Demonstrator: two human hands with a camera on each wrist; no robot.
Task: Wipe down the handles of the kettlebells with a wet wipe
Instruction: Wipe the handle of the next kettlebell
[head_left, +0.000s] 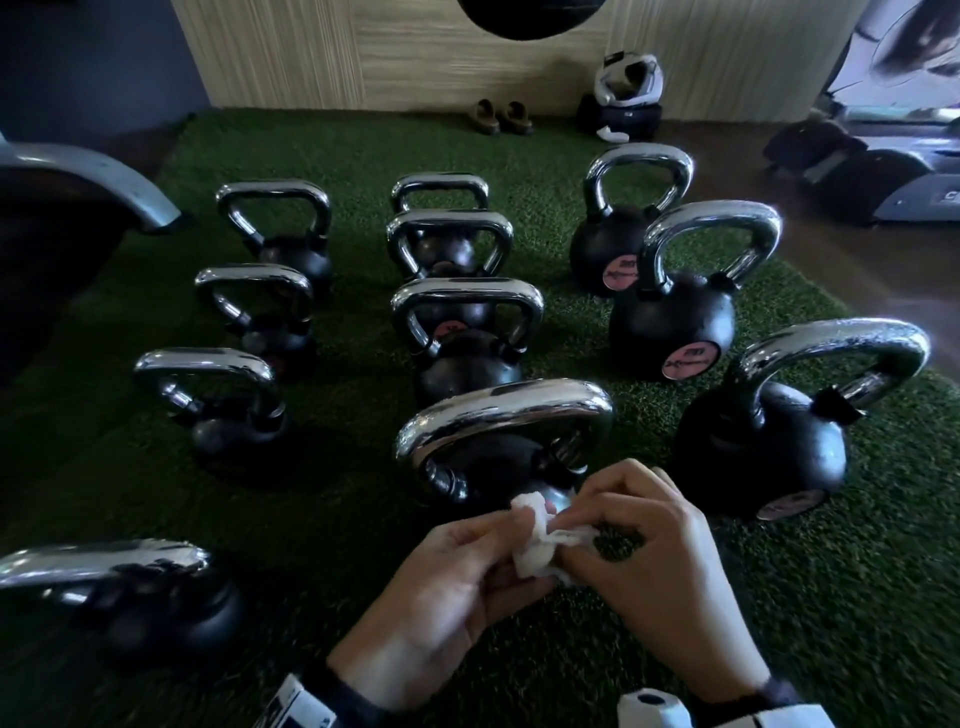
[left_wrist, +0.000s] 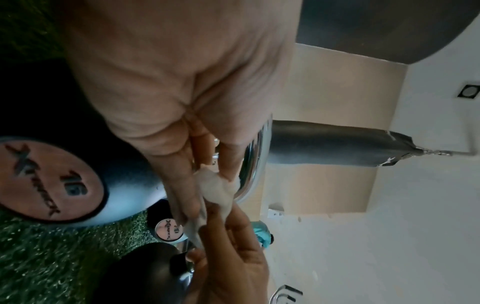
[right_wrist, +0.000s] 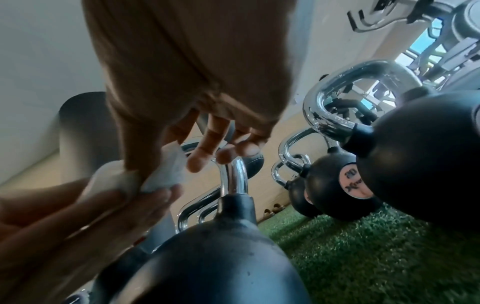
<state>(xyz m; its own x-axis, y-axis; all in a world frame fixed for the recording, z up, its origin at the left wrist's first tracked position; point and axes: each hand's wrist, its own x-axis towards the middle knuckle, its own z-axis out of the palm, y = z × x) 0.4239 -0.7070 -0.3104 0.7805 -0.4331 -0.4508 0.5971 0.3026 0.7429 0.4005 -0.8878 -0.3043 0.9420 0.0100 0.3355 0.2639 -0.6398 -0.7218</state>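
Here, both the left hand (head_left: 441, 587) and the right hand (head_left: 660, 561) pinch a crumpled white wet wipe (head_left: 535, 545) between them, just at 6 o'clock of the nearest kettlebell (head_left: 498, 447) on the green turf (head_left: 779, 597); its chrome handle (head_left: 509, 410) is untouched.

Your two hands meet low at six o'clock, and directly at twelve o'clock from them stands the nearest black kettlebell with a chrome loop handle (head_left: 504, 415), blocking a straight reach forward. Behind it, three more chrome-handled black kettlebells (head_left: 465, 312) stand close in a column. At ten o'clock a left column of smaller black kettlebells (head_left: 228, 395) stands apart, leaving a strip of green artificial turf (head_left: 353, 374) open between columns. At two o'clock the large black kettlebell with a pink label (head_left: 769, 441) stands near; turf between stays passable.
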